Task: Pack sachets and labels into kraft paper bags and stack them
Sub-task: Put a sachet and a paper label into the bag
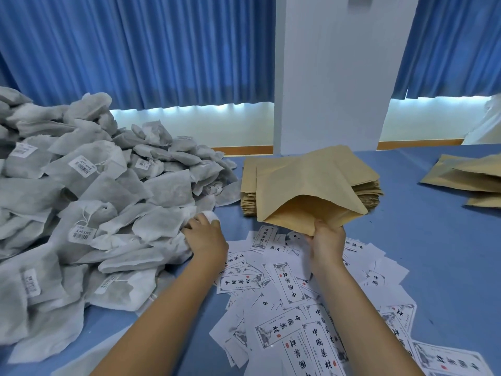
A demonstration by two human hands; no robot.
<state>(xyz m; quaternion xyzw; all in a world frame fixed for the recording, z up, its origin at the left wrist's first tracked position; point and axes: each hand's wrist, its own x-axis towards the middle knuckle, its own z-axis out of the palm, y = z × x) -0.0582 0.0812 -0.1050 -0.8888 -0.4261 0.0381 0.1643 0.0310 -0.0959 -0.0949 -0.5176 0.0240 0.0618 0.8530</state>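
Note:
A big heap of grey-white sachets [89, 191] covers the left of the blue table. My left hand [204, 237] reaches into its right edge, fingers curled round a sachet [162, 226]. My right hand [326, 240] grips the lower edge of a kraft paper bag [306, 191] whose mouth gapes open toward me, held above the table. Behind it lies a stack of flat kraft bags [249, 185]. White printed labels [287, 294] lie scattered under and around my forearms.
More kraft bags [466, 177] lie stacked at the far right of the blue table [423, 240]. A white pillar [333, 77] and blue curtains [135, 50] stand behind the table.

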